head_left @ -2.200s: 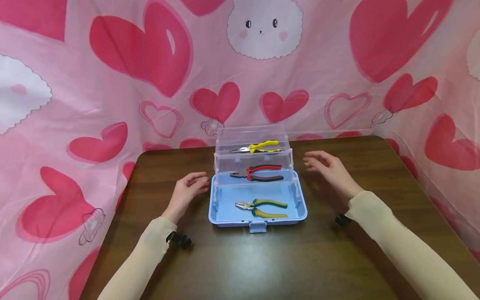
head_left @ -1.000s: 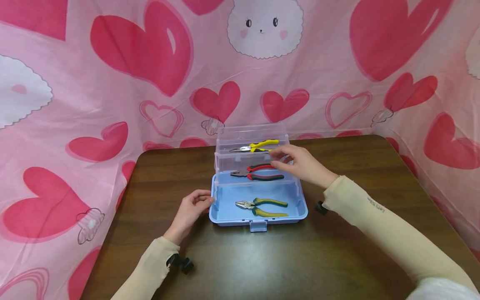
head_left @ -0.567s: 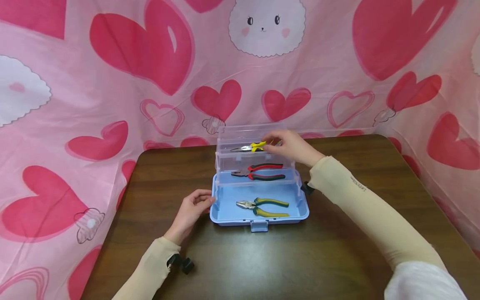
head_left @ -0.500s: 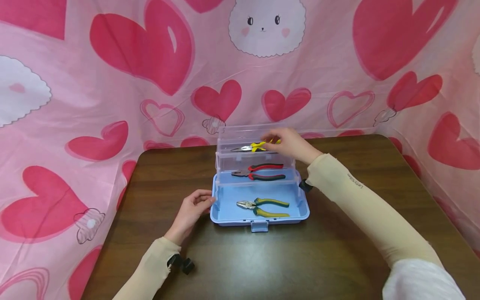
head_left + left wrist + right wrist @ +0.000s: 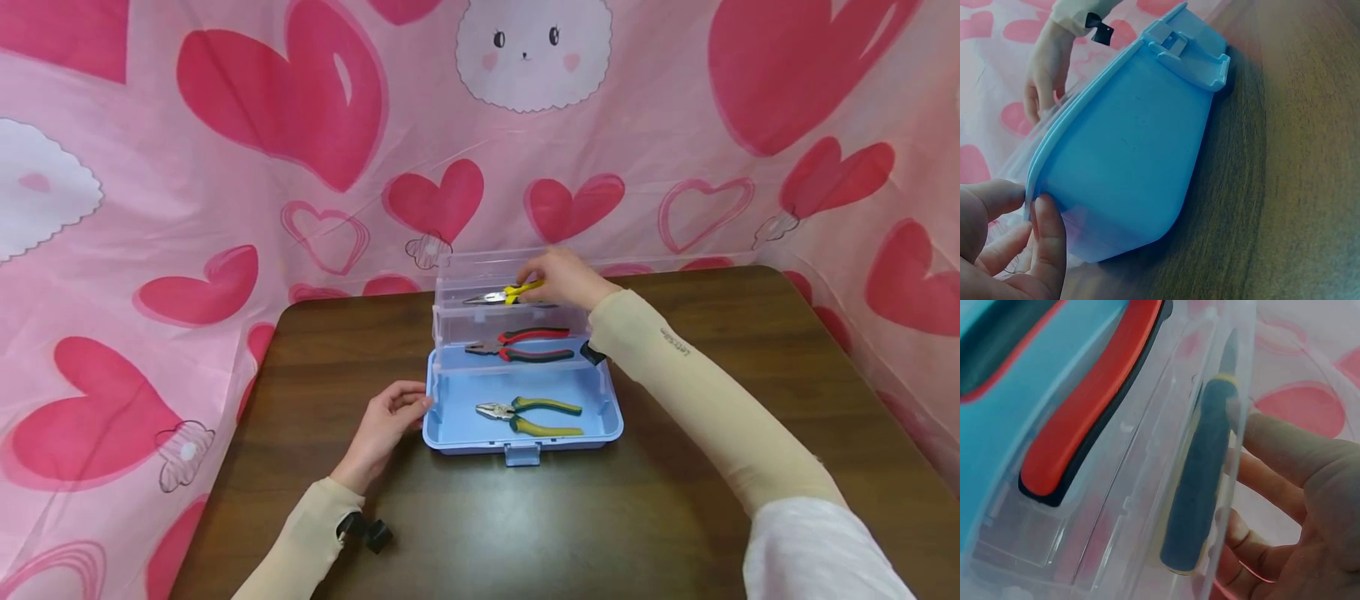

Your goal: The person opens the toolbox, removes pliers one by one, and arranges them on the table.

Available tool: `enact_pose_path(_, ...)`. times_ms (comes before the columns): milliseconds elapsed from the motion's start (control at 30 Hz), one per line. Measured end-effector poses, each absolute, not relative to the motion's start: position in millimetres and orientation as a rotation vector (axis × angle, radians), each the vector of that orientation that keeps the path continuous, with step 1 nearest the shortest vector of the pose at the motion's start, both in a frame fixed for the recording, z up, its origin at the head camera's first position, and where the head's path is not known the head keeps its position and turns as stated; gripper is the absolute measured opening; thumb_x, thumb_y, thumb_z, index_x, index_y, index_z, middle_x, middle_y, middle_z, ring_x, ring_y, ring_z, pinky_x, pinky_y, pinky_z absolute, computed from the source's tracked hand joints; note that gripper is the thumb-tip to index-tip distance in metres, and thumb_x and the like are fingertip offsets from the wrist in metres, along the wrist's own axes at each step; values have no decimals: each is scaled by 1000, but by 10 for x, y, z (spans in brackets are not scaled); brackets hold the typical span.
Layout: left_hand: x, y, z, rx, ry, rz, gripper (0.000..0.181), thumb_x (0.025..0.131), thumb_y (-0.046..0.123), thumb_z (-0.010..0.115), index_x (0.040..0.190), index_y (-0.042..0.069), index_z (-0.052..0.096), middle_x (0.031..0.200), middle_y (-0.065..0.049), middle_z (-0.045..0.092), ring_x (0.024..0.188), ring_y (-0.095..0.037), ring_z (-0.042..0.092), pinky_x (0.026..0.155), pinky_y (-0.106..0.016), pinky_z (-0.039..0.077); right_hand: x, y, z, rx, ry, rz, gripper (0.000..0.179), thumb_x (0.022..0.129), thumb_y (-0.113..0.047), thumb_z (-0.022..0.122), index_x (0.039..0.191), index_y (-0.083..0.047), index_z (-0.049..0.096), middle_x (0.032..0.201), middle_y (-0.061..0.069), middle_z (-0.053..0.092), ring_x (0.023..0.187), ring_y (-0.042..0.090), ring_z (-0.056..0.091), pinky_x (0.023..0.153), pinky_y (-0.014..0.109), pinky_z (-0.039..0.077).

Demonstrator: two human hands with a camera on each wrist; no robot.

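A blue toolbox point(image 5: 525, 450) with stepped clear trays stands on the table. My left hand point(image 5: 384, 427) is at its left side; in the left wrist view, thumb and fingers point(image 5: 1050, 231) pinch the rim. In the top tray lie yellow-and-black needle-nose pliers point(image 5: 491, 297), jaws pointing left. My right hand point(image 5: 567, 279) reaches over that tray, its fingers curled around the pliers' yellow handle and hiding its end. Red-and-black pliers point(image 5: 534, 355) lie in the tray below. Green-and-yellow pliers point(image 5: 551, 431) lie on the box bottom.
A clear lid point(image 5: 491, 265) stands raised at the back. The latch point(image 5: 522, 455) hangs at the box's front. Brown table point(image 5: 465, 533) surrounds the box, and a pink heart-patterned cloth point(image 5: 420, 100) hangs behind and at both sides.
My right hand has moved from right of the box, leftward over the trays to the needle-nose pliers. My left hand has come in against the box's left rim. The box has hardly moved.
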State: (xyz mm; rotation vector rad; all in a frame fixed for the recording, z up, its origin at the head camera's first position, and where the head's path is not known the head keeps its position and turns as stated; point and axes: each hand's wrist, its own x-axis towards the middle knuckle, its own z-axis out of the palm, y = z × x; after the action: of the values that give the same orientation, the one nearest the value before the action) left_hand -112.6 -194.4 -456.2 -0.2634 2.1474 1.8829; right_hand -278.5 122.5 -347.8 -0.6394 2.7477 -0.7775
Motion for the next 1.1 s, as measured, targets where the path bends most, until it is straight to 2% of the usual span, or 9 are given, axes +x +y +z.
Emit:
enact_pose_path(267,-1156,-1926,-4552,-274,2126,1929,33,100,14,72,128,-1,63,111,-13,71,90,-20,66,80,-28,59,-2845,1185,-3485,-710,2841,-572,40,88,-28,85,124,-13,77,119,10,69,117,29,49,100,47,43)
enact_pose_path(567,-1144,-1914,-4570,-282,2115,1920,34,100,14,71,129,-1,63,111,-13,71,90,-21,66,80,-28,59,-2902,1120,-3427,-763,2849,-360,35,86,-34,86,114,-14,79,115,12,57,113,28,48,96,45,46)
enact_pose_path(733,-1129,-1910,-4581,-288,2123,1925,33,100,14,71,128,-1,63,109,-12,71,90,-20,66,79,-28,58,-2913,1102,-3410,-841,2840,-272,34,88,-33,85,115,-14,78,114,11,54,112,28,48,93,46,47)
enact_pose_path(1100,-1133,-1921,-4582,-263,2112,1923,34,99,14,73,128,-1,63,107,-10,71,87,-19,65,76,-26,58,-2888,1142,-3417,-971,2886,-189,41,86,-30,87,120,-15,70,114,9,63,108,25,58,91,46,53)
